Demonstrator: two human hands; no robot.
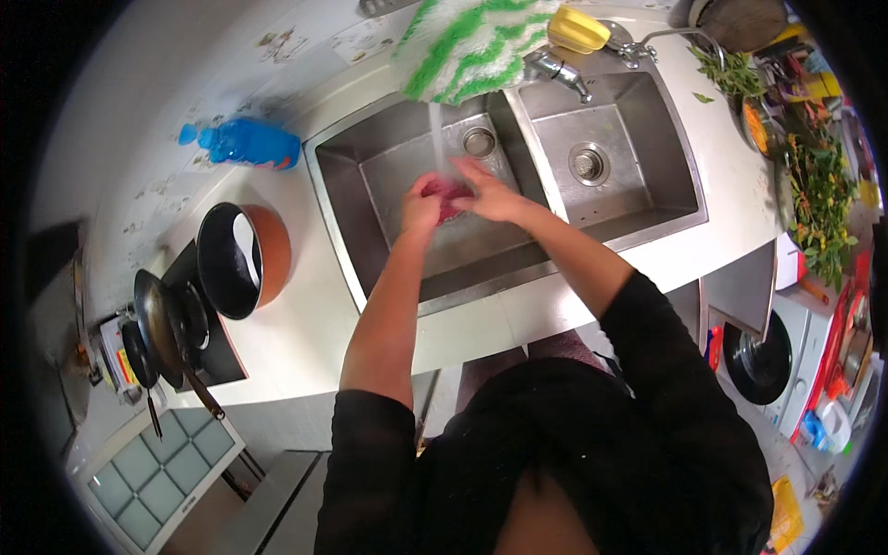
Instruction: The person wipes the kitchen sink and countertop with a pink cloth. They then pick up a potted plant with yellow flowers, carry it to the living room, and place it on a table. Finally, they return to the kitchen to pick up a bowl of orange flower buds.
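Note:
My left hand [421, 203] is closed on a dark pink item [443, 205], soft-looking and too blurred to name, in the left basin of the steel sink [365, 185]. Water [435, 129] runs down onto it. My right hand [486, 194] is beside the item, its fingers stretched out and its thumb against it. Part of the item is hidden by my fingers and the water.
Around the sink are a second basin [638, 171], a tap [555, 72], a green-white cloth [462, 42], a yellow container [578, 30], blue bottles [259, 143] and leafy greens [814, 203]. An orange pot [273, 259] and pans [162, 324] stand left.

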